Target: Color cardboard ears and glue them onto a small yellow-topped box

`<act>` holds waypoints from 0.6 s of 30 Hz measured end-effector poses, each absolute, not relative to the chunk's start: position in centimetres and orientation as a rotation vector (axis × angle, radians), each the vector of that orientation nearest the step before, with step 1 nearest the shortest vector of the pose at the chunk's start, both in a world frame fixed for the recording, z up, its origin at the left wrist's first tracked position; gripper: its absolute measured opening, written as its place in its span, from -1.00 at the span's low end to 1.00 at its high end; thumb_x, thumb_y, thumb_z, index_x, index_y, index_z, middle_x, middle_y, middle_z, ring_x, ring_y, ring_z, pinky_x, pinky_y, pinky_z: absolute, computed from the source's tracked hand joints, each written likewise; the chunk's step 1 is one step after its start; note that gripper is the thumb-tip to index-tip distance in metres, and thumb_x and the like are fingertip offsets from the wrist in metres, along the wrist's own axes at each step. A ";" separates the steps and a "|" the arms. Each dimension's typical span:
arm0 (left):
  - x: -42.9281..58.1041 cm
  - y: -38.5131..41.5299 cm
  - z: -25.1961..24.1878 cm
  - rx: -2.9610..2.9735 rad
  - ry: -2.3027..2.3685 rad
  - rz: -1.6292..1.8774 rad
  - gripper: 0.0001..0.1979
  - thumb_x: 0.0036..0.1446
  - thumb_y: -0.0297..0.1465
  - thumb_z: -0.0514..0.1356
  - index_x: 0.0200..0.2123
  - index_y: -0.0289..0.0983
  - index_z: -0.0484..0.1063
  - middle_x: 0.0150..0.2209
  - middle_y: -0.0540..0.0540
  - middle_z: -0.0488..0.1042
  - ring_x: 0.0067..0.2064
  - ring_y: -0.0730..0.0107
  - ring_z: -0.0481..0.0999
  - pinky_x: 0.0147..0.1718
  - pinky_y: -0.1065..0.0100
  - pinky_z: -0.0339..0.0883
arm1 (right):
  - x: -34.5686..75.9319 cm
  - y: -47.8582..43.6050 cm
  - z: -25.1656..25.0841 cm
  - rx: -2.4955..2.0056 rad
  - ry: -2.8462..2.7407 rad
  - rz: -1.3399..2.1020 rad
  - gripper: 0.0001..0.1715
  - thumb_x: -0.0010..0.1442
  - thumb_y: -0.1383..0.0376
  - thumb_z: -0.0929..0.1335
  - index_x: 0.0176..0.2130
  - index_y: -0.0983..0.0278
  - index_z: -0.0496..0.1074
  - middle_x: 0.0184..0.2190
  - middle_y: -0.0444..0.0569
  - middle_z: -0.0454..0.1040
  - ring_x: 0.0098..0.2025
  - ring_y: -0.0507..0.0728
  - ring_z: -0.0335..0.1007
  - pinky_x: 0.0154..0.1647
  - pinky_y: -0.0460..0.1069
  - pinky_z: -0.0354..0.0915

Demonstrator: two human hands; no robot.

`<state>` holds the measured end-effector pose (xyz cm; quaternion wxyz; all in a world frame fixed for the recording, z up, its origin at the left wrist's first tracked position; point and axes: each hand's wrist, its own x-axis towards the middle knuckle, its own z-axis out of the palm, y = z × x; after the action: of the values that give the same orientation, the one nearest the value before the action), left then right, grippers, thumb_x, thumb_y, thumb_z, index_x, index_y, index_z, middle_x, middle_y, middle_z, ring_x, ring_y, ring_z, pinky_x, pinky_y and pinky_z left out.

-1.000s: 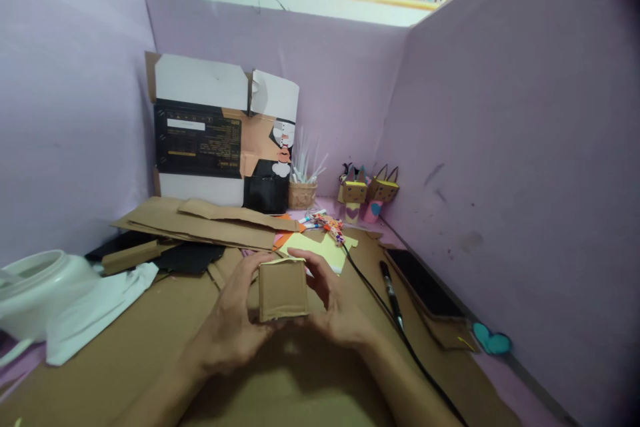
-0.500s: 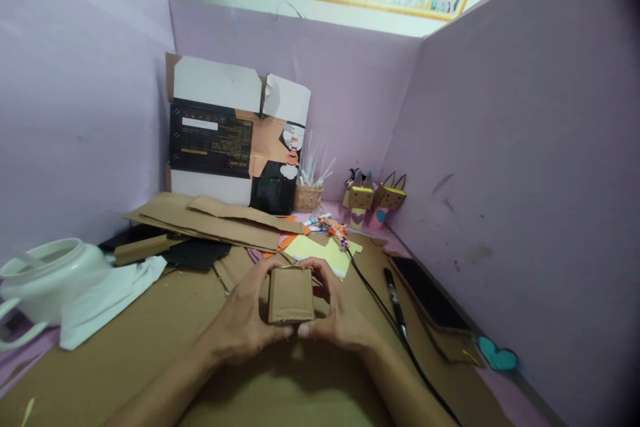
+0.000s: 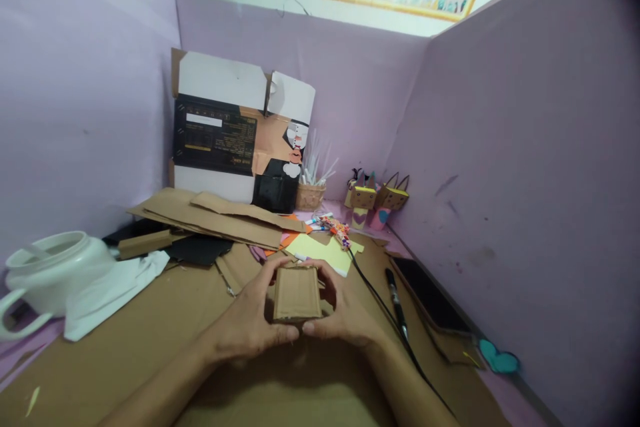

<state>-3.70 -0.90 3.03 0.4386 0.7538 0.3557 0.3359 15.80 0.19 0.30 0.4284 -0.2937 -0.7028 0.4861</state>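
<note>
A small brown cardboard box (image 3: 297, 293) is held upright between both hands just above the cardboard-covered desk (image 3: 150, 360). My left hand (image 3: 247, 320) wraps its left side, thumb under the bottom edge and fingers curled over the top. My right hand (image 3: 343, 315) grips the right side the same way, thumb meeting the left thumb below the box. The box's flat face is turned toward me.
A white jug (image 3: 45, 273) and white paper (image 3: 117, 283) lie at left. Stacked cardboard sheets (image 3: 210, 217) and a printed flattened carton (image 3: 235, 137) stand behind. Yellow paper (image 3: 323, 252), a black marker (image 3: 396, 297), a black cable (image 3: 400, 340), a phone (image 3: 430, 293) and small paper figures (image 3: 377, 200) sit at right.
The hands with the box have shifted slightly right and lower in view as the camera turned left; fingers closed tighter around the box's top and bottom.
</note>
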 end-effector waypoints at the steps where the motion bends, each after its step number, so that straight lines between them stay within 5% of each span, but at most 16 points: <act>1: -3.7 -0.9 2.9 1.854 0.849 0.840 -0.20 -0.19 -0.37 0.31 0.12 -0.20 0.00 0.04 -0.18 0.32 0.00 0.12 0.39 -0.07 0.21 0.31 | 15.8 0.2 0.2 -0.740 -1.748 1.219 -0.17 -0.26 0.19 0.52 0.00 0.19 0.21 -0.05 0.02 0.32 -0.02 0.22 0.27 -0.09 0.08 0.25; 18: -3.6 -0.9 3.0 1.873 0.808 0.835 -0.35 -0.19 -0.41 0.29 0.00 -0.23 0.11 -0.04 -0.16 0.36 -0.05 0.14 0.41 -0.09 0.20 0.31 | 15.9 0.5 -0.1 -0.804 -1.749 1.194 -0.16 -0.33 0.15 0.53 -0.03 0.21 0.29 -0.06 0.04 0.33 -0.04 0.25 0.27 -0.22 0.05 0.29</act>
<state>-3.58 -0.87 3.03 0.4518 0.7580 0.3271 0.3381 15.90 0.54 -0.07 0.4243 -0.3213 -0.6991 0.4774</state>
